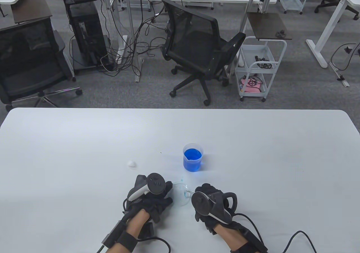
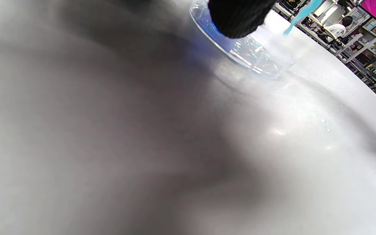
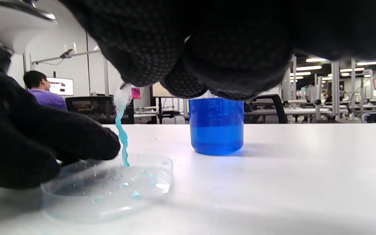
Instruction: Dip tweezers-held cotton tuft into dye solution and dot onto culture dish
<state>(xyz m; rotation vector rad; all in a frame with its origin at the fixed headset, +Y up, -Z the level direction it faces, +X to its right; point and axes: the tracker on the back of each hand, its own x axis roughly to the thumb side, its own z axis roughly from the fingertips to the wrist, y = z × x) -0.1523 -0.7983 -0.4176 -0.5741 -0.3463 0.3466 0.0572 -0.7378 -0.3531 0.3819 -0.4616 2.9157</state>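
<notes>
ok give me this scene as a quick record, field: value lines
beaker: upright on the table, holds blue dye
dish: clear, on the table between the hands, blue dots inside
cotton tuft: dyed blue at its lower end, tip hanging into the dish
tweezers: mostly hidden under the right glove
left hand: fingers rest on the dish rim
right hand: holds the tuft above the dish
spare cotton: on the table left of the beaker

Blue-soaked cotton tuft (image 3: 122,137) touching dish (image 3: 109,192)
</notes>
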